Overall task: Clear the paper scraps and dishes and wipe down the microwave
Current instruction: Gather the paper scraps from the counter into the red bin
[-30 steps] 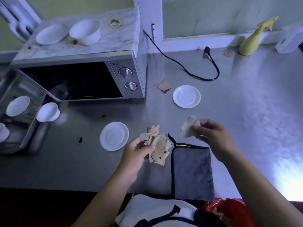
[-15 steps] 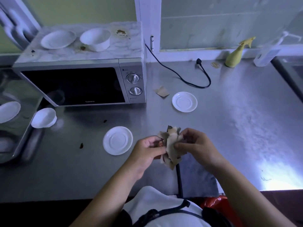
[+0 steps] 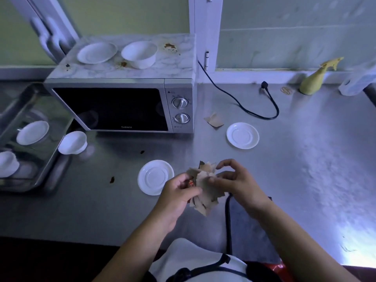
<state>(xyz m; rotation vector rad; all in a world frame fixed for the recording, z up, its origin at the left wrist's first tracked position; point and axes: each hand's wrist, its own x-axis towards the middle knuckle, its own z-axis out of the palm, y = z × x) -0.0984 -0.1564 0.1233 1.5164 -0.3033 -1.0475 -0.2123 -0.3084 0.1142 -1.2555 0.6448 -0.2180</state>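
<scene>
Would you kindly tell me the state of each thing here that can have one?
Silver microwave: door closed, marbled top stained.
Black power plug: unplugged, lying on the steel counter.
Bundle of brown paper scraps: gripped by left hand, pinched by right hand.
Loose brown paper scrap: lying on the counter.
Grey cloth: flat on the counter.
White bowl on the microwave: upright.

Grey metal surface point(image 3: 305, 159): brushed, dull sheen, glare patch at near right edge
Silver microwave point(image 3: 114, 108): satin metal-look casing, glossy black glass door, marble-pattern top, stained
Round white saucers point(image 3: 242, 135): smooth, glossy
Torn brown paper scraps point(image 3: 205, 192): matt, creased
Dark grey cloth point(image 3: 244, 231): soft, matt nap
Steel tray point(image 3: 44, 106): polished, mirror-like
Yellow spray bottle point(image 3: 311, 82): matt plastic
Black power cable point(image 3: 264, 118): smooth, matt sheath
</scene>
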